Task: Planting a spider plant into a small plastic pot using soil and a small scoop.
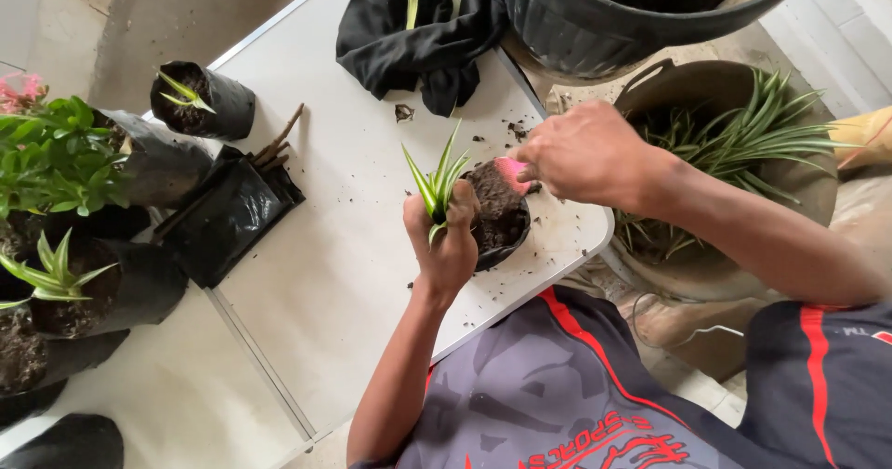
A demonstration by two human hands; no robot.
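A black cloth (418, 37) lies crumpled at the top centre of the frame on the white table (334, 274). At upper left a small black grow bag (209, 105) lies on its side with a striped shoot in it, and below it a flat empty black bag (228, 213) with brown sticks (277, 144) poking out. Along the left edge stand a leafy green plant (56, 158) with pink flowers and more filled bags. At top right sits a large dark ribbed pot (613, 13), and beneath it a brown pot (734, 162) full of striped spider plants.
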